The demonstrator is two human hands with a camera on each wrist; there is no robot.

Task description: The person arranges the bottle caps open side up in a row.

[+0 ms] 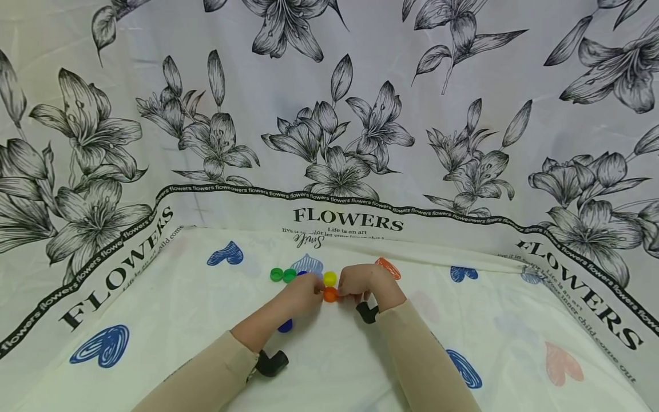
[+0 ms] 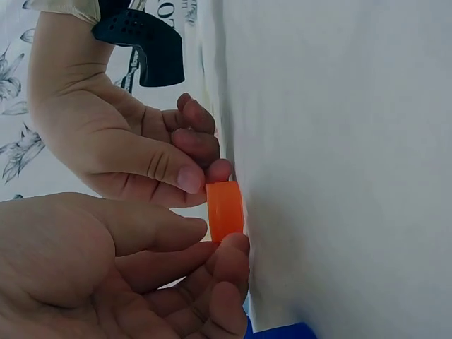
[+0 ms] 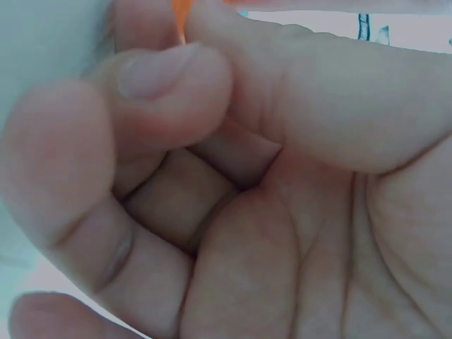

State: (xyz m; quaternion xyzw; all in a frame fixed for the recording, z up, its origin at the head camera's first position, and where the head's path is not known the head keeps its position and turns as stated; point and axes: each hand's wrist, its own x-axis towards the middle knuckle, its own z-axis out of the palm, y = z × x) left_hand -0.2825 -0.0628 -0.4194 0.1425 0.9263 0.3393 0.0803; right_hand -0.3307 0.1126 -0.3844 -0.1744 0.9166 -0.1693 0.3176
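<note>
An orange bottle cap (image 1: 330,294) sits on the cloth between both hands. My left hand (image 1: 301,296) pinches its left side with thumb and fingertips. From the opposite side, my right hand (image 1: 362,283) holds the cap's edge between thumb and finger, the other fingers curled. In the left wrist view the orange cap (image 2: 225,210) stands edge-on against the cloth, fingertips of both hands on it. Just behind it lies a yellow cap (image 1: 329,278). Two green caps (image 1: 283,274) and a partly hidden blue cap (image 1: 302,273) form a row left of the yellow one.
Another blue cap (image 1: 285,326) shows partly from under the left forearm. A white cloth (image 1: 206,309) printed with hearts covers the table. Behind it hangs a flower-printed curtain (image 1: 237,206). Black wrist devices (image 1: 272,363) stick out below both wrists.
</note>
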